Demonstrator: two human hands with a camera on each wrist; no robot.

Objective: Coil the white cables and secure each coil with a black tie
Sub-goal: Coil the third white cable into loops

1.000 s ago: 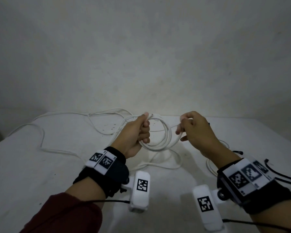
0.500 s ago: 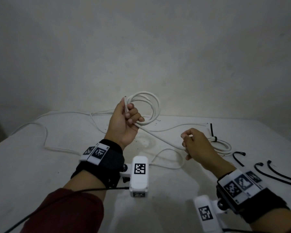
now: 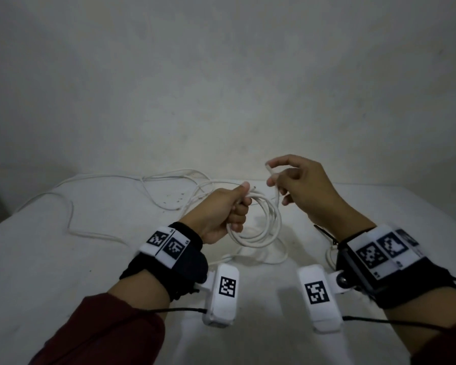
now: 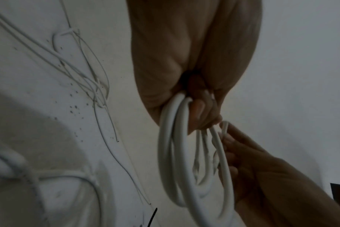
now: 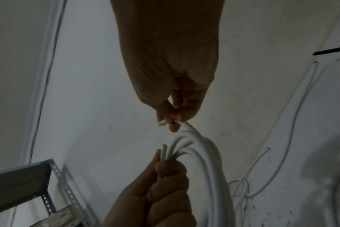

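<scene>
Both hands work above the near middle of the table (image 3: 50,259). Left hand (image 3: 216,214) is fisted round the white coil (image 3: 261,227), loops hanging below it; right hand (image 3: 300,191) pinches the cable's free end (image 3: 270,172) just right of it. To finish well, lay that tail along the gathered loops under the left thumb, keeping the loops even. Farther left, loose cables (image 3: 169,185) sprawl; a black tie (image 3: 324,234) shows by the right wrist.

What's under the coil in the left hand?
Under the coil, a loose white cable lies looped on the table. The left hand and the coil's loops cover part of it, so its run there can't be seen.
</scene>
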